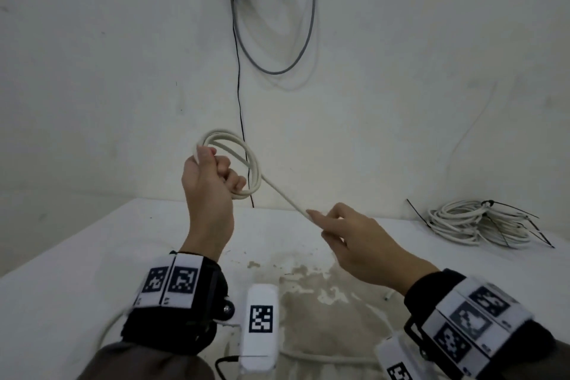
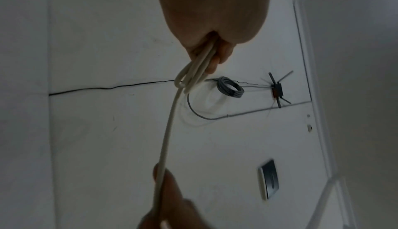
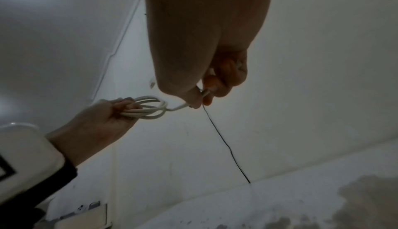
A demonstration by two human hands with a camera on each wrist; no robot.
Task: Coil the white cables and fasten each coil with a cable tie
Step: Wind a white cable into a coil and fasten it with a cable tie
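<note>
While the left hand (image 1: 209,182) is raised above the table (image 1: 92,244), its fingers curl round a small coil (image 1: 243,163) of white cable — several loops bunched in the fist. From the coil one strand (image 1: 287,197) runs down to the right hand (image 1: 357,241), which pinches it between thumb and fingers. Far right on the table lies a pile of coils (image 1: 475,222) with black ties (image 1: 530,225).

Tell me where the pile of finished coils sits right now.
In the head view, the finished coils lie on the table's far right, by the wall, beyond the right hand.
</note>
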